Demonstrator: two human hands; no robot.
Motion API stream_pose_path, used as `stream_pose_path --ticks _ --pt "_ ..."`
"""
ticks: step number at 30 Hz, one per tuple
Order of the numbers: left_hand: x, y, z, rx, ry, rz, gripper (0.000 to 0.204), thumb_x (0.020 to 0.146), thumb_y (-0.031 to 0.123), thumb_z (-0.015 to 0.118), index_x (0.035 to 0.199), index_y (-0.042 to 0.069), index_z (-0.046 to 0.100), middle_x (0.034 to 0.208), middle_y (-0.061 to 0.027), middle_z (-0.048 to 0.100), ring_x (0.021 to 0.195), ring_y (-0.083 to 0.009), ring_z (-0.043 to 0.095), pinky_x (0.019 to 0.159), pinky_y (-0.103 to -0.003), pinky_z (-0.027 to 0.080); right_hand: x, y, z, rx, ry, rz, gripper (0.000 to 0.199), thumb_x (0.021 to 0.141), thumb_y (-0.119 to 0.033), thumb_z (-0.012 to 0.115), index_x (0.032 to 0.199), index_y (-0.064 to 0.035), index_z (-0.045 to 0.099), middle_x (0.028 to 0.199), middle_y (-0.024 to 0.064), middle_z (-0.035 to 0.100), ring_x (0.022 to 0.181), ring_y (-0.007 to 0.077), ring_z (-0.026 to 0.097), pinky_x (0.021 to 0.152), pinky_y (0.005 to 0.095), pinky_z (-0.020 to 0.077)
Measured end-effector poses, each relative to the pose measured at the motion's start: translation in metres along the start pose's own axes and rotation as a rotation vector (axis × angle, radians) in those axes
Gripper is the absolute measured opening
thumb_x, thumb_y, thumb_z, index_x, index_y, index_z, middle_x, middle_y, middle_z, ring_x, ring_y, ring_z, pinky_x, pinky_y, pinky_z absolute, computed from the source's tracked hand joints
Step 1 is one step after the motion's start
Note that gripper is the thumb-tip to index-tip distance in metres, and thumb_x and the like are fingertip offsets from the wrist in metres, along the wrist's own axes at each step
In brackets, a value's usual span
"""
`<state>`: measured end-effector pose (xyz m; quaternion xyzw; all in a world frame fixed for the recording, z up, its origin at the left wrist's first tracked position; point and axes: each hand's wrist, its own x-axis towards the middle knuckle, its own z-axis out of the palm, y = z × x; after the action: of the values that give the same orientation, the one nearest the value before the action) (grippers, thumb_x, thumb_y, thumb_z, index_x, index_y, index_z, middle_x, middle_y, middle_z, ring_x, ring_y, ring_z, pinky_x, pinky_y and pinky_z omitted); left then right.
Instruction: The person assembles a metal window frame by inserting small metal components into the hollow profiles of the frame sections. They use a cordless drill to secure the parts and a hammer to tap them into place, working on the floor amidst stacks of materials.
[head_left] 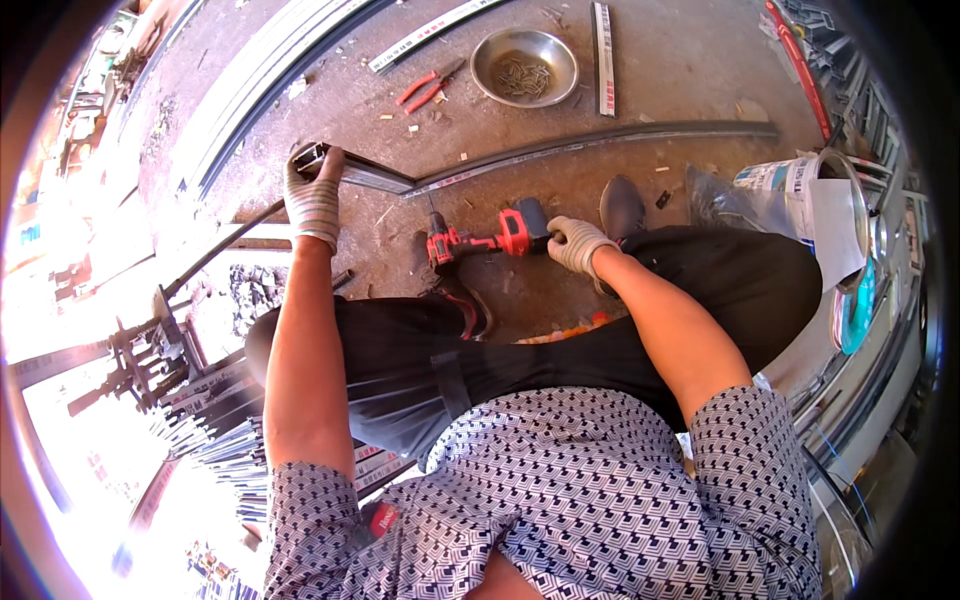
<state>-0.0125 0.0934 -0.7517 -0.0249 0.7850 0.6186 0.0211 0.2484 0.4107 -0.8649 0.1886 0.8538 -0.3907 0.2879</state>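
Observation:
Striped work gloves cover both my hands. At the left, my left hand (314,198) is wrapped round the raised end of a short dark metal profile (375,177). That piece meets one end of a long grey profile (590,139), which stretches right across the floor. Between my feet lies a red and black cordless drill (447,244), its bit towards the corner where the profiles meet. My right hand (578,244) is curled closed against the drill's dark battery (534,220); whatever its fingers may hold is hidden.
Beyond the profiles are red-handled pliers (430,88) and a steel bowl (524,67) of screws. Labelled metal strips (604,60) lie at the back. A bucket (800,190) and plastic bag (725,203) stand right. Bundled profiles (225,460) fill the lower left.

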Motion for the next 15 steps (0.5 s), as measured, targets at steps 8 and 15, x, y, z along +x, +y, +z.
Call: stream_pose_path --ticks 8,15 --pt "0.028 -0.028 -0.011 -0.005 -0.086 0.003 0.041 0.085 0.016 0.084 0.119 0.005 0.064 0.103 -0.0027 0.067 0.090 -0.0148 0.062 0.082 -0.029 0.053 -0.032 -0.049 -0.051 -0.101 0.024 -0.185 0.038 0.088 -0.027 0.063 0.117 -0.0034 0.066 0.111 0.0246 0.069 0.108 0.0428 0.065 0.093 0.0484 0.0514" --pt "0.051 -0.044 -0.015 -0.092 -0.040 -0.103 0.035 0.087 0.019 0.083 0.113 0.003 0.067 0.104 -0.0057 0.069 0.087 -0.0177 0.065 0.080 -0.033 0.056 -0.146 -0.068 -0.148 0.174 0.735 -0.563 0.020 0.093 -0.026 0.067 0.098 -0.0068 0.070 0.090 0.0117 0.072 0.084 0.0235 0.071 0.076 0.0360 0.0557"
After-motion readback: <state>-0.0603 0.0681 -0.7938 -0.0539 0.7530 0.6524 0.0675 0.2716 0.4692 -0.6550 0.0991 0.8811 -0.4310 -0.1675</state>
